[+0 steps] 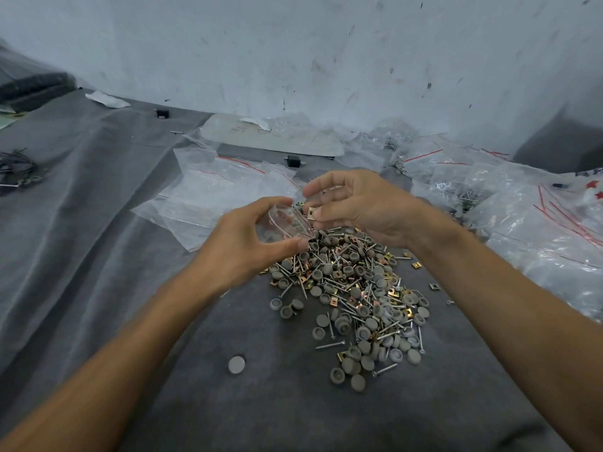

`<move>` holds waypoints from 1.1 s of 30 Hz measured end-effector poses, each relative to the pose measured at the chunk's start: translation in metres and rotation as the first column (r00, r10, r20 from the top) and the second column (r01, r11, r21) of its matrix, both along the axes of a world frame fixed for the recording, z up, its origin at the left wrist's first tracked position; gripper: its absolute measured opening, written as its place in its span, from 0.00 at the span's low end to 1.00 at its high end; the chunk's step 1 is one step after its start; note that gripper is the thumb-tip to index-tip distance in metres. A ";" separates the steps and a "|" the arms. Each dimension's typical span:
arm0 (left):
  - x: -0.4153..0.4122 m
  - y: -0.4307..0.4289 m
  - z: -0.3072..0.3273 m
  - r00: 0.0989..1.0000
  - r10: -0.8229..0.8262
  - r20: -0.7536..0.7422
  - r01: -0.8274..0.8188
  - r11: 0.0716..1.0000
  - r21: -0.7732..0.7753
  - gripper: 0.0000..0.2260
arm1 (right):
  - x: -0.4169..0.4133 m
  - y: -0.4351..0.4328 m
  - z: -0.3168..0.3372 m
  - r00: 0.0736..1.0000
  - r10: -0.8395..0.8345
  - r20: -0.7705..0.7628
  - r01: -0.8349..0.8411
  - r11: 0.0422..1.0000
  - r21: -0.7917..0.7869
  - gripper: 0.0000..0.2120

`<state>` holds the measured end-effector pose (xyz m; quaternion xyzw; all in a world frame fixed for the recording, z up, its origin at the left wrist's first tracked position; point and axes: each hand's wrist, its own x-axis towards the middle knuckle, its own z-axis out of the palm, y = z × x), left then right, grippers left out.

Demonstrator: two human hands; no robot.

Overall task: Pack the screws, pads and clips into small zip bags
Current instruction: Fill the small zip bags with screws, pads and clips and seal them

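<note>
Above the pile [352, 288] mid-bench, our left hand [251, 243] pinches the bag [287, 223] open; our right hand [355, 207] pinches a clip [312, 213] at its mouth. Risk: clip snags the rim and drops.

I can make out almost nothing readable from here. The flat pale slab [270, 138] lying by the wall at the far edge of the grey cloth [98, 223] carries faint handwritten marks, too blurred for me to tell as letters or numbers. At the right edge of the cloth a white bag [590, 187] shows red stars and a scrap of dark print that I cannot read. The zip bags [225, 181] I see bear only a red line, no wording.
</note>
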<state>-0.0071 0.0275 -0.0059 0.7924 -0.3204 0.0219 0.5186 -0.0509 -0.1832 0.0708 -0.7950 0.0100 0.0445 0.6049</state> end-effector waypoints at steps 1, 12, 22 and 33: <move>0.000 0.000 0.000 1.000 0.000 0.001 0.000 1.000 0.002 0.30 | 0.000 0.002 0.000 1.000 -0.002 0.006 0.003 1.000 -0.015 0.16; 0.000 0.000 0.001 1.000 -0.015 0.013 0.015 1.000 0.018 0.31 | -0.003 0.016 0.000 0.992 0.038 0.123 -0.007 0.970 -0.244 0.18; 0.002 0.001 -0.001 1.000 -0.010 0.020 0.010 1.000 0.012 0.29 | 0.002 0.010 0.003 0.984 0.057 0.168 0.005 0.938 -0.348 0.11; 0.004 0.004 -0.001 1.000 -0.006 0.015 0.006 1.000 0.017 0.33 | 0.002 -0.017 -0.006 0.996 0.053 0.073 -0.015 0.893 -0.451 0.04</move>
